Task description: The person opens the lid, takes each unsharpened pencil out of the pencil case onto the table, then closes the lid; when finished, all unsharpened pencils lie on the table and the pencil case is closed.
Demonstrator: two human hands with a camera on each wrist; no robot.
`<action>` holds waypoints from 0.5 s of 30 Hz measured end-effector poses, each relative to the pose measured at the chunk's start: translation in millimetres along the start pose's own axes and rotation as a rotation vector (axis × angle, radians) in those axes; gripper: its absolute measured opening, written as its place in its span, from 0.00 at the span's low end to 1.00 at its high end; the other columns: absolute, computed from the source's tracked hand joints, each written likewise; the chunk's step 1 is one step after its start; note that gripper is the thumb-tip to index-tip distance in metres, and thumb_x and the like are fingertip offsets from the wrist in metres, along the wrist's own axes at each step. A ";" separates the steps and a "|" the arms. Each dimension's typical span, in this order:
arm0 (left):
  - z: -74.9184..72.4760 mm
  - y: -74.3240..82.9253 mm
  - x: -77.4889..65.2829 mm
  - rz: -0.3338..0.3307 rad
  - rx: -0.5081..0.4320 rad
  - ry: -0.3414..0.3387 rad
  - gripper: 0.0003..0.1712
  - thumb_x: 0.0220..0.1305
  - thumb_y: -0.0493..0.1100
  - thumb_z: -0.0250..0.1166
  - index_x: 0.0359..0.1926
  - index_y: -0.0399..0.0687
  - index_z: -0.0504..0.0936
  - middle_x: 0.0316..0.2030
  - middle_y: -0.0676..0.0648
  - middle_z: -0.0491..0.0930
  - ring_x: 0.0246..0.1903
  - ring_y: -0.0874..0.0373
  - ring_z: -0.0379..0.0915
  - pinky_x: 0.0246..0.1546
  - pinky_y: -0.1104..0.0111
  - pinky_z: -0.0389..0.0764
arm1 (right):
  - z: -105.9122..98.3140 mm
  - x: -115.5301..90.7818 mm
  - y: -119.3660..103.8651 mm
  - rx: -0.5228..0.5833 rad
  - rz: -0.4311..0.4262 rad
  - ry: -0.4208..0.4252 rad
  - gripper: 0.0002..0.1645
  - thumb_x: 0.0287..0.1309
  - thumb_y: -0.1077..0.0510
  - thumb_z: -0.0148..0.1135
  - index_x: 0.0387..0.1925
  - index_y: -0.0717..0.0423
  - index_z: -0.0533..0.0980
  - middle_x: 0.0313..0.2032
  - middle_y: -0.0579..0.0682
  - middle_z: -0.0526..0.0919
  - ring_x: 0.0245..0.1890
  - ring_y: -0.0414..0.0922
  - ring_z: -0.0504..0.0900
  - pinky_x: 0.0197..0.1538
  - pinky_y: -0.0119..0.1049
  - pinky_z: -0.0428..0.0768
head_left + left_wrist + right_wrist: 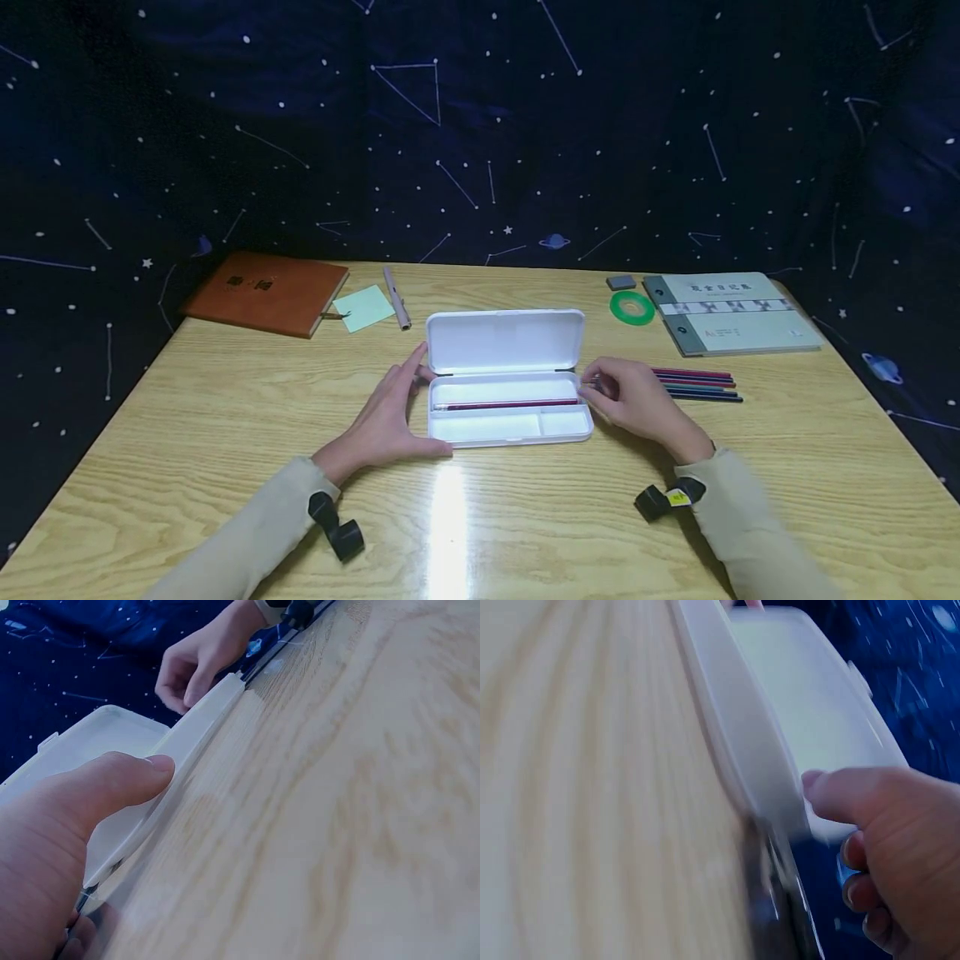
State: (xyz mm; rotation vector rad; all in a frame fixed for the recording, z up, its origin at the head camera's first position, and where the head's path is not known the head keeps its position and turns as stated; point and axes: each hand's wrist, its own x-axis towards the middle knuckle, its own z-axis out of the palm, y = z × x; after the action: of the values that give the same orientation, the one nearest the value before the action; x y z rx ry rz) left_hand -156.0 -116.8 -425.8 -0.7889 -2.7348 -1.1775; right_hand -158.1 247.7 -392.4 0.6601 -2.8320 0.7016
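Note:
A white pencil case (485,428) lies with its lid (504,342) raised at the back. One dark red pencil (510,405) lies lengthwise inside it. My left hand (382,421) spans the case's left end, thumb along the front edge and fingers at the back by the hinge. The left wrist view has that thumb (124,784) against the front wall. At the right end is my right hand (630,396), fingers curled, thumb tip beside the pencil's end. I cannot tell whether it pinches anything. Several dark and red pencils (697,386) lie on the table just right of it.
Back left are a brown notebook (270,292), a pale green sticky note (363,308) and a grey pen (396,298). Back right are a dark eraser-like block (621,282), a green tape roll (618,308) and a grey-green account book (738,312). A dark starry cloth (480,167) hangs behind the table.

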 end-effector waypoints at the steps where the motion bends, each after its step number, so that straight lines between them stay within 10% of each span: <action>1: -0.1 0.3 0.2 0.002 0.002 -0.001 0.79 0.27 0.63 0.81 0.76 0.53 0.41 0.55 0.55 0.72 0.48 0.60 0.64 0.51 0.61 0.70 | 2.5 3.2 -5.5 -0.004 -0.027 -0.010 0.07 0.54 0.58 0.70 0.36 0.51 0.82 0.20 0.40 0.70 0.23 0.37 0.66 0.28 0.29 0.65; 15: 0.4 -0.2 0.2 0.018 -0.029 0.008 0.79 0.27 0.61 0.82 0.76 0.52 0.43 0.54 0.54 0.72 0.49 0.59 0.65 0.52 0.61 0.71 | 21.5 39.4 -47.2 -0.067 -0.122 -0.151 0.12 0.51 0.52 0.72 0.40 0.48 0.86 0.17 0.37 0.73 0.20 0.35 0.65 0.25 0.28 0.63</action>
State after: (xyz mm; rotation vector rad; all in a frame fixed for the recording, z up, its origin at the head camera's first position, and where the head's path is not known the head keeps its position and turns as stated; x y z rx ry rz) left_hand -156.3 -116.6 -426.1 -0.8090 -2.7043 -1.2175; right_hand -172.8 185.1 -382.4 0.9015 -2.9044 0.5567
